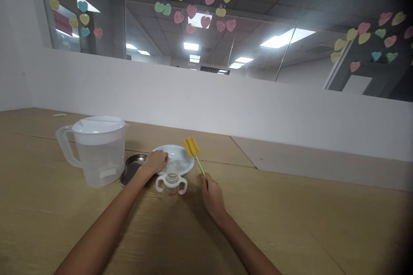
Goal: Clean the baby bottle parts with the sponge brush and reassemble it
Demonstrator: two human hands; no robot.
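My left hand [156, 161] rests on the near rim of a white bowl [180, 153], its fingers curled over the edge. What it grips there is too small to make out. My right hand [211, 193] is closed on the green handle of a bottle brush [194, 151], whose yellow sponge head points up over the bowl's right side. A clear baby bottle with two white handles [171, 184] stands upright on the wooden table [290, 223], between my hands and just in front of the bowl.
A large clear plastic pitcher with a white lid [97, 149] stands at the left. A dark metal dish [132, 167] lies between the pitcher and the bowl. A white low wall [226, 107] runs behind the table, with glass and heart stickers above.
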